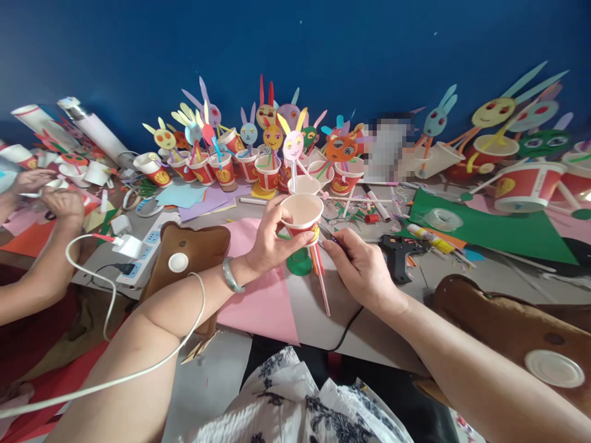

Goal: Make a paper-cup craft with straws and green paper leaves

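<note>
My left hand [277, 231], with a bangle at the wrist, grips a red and white paper cup [302, 211] around its side, thumb in front and mouth tilted toward me. Close to the cup's right side, my right hand [357, 261] is closed around a slim bladed tool [329, 234] with a dark handle. Fingers hide most of that tool, so scissors or a knife cannot be told apart. Pale pink sticks [322, 286] and reddish strips hang below the cup. Behind it stands a cup figure with a pink face [292, 146] and yellow ears.
Cup figures with paper faces [249, 133] line the blue wall. A glue gun [396, 255] lies right of my hand, near green paper [498, 231]. Pink paper [252, 271], a power strip [150, 246] and a white cable [184, 338] are leftward. Another person's hands [62, 197] work far left.
</note>
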### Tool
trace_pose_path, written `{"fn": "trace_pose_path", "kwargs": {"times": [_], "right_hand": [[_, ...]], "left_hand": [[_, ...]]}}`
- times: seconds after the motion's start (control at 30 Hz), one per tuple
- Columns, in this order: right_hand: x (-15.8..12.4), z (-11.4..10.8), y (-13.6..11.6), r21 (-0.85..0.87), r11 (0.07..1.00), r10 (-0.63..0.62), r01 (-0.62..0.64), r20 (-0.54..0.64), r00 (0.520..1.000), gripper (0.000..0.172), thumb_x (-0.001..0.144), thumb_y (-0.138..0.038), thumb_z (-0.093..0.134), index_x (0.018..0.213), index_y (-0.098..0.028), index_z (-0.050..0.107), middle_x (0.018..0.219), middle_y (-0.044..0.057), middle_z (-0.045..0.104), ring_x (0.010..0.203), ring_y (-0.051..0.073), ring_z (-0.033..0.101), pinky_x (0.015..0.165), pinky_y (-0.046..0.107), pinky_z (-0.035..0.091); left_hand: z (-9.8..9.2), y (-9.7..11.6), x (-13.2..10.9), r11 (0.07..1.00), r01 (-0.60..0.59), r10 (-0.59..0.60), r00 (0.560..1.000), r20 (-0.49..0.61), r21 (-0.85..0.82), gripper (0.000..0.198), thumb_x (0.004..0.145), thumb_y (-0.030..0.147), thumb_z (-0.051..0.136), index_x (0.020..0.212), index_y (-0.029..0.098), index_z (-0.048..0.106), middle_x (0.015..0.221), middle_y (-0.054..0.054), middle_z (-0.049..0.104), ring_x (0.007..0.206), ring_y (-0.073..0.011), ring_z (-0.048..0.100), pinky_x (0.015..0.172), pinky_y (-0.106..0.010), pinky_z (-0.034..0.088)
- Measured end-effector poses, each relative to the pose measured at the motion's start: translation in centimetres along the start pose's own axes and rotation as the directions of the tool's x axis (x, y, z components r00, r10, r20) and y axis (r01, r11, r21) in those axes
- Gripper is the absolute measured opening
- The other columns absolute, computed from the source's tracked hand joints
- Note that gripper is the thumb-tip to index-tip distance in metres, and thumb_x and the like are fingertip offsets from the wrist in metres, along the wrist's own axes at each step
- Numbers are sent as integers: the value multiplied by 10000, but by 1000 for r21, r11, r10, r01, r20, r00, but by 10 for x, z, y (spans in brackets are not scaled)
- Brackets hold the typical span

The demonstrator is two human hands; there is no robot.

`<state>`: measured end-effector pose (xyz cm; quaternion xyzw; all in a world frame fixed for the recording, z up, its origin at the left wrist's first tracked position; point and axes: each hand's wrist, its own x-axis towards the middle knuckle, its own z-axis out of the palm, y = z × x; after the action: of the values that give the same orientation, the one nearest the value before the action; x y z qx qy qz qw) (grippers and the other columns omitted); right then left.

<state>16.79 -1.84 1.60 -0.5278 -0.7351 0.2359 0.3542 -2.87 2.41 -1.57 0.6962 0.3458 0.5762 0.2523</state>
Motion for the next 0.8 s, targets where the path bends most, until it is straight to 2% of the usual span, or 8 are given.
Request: {"fn": "trace_pose_path", "kwargs": {"times": [0.1, 0.2, 0.4, 0.63, 0.8], "right_hand": [[0, 1, 0, -25, 1000, -8, 9, 13, 1000, 333, 968, -503, 483, 783, -227, 500, 544, -36, 490, 478, 118, 372, 518, 250, 326], [1, 1, 2, -51, 999, 2, 0, 35, 999, 341, 968, -521, 469, 793, -230, 505, 543, -37, 485, 475, 125, 377, 530, 254, 331], [3, 0, 3, -118, 993, 11, -4, 64, 998, 333, 966, -514, 461, 782, -239, 495, 529, -32, 487, 472, 144, 418, 540, 260, 327], [6, -3, 3, -206, 978, -1, 22, 99, 995, 335, 974, -515, 429, 793, -241, 495, 550, -8, 522, 487, 170, 469, 537, 276, 282], [8, -5, 3, -254, 967, 12, 27, 148, 989, 320, 982, -483, 415, 787, -236, 476, 587, 11, 559, 523, 183, 516, 550, 284, 274]], "left_hand": [[-3, 3, 1, 998, -22, 22, 1000, 5, 58, 373, 819, 443, 773, 827, 192, 497, 1320, -132, 520, 1197, -262, 561, 789, -328, 532], [-5, 7, 2, 995, -36, 32, 999, 40, 90, 352, 850, 414, 746, 782, 187, 487, 1301, -137, 566, 1155, -247, 599, 780, -329, 540], [-4, 8, 3, 996, -39, 34, 997, 65, 79, 215, 877, 382, 720, 899, 188, 628, 1079, -100, 675, 1046, -209, 652, 813, -330, 547], [-3, 5, 4, 992, -87, 83, 996, 41, 94, 181, 866, 305, 734, 772, 183, 638, 811, -29, 662, 809, -152, 642, 832, -329, 522], [-3, 5, 4, 992, -65, 55, 995, 88, 104, 180, 889, 313, 706, 777, 181, 659, 816, -40, 704, 787, -152, 667, 756, -292, 523]]}}
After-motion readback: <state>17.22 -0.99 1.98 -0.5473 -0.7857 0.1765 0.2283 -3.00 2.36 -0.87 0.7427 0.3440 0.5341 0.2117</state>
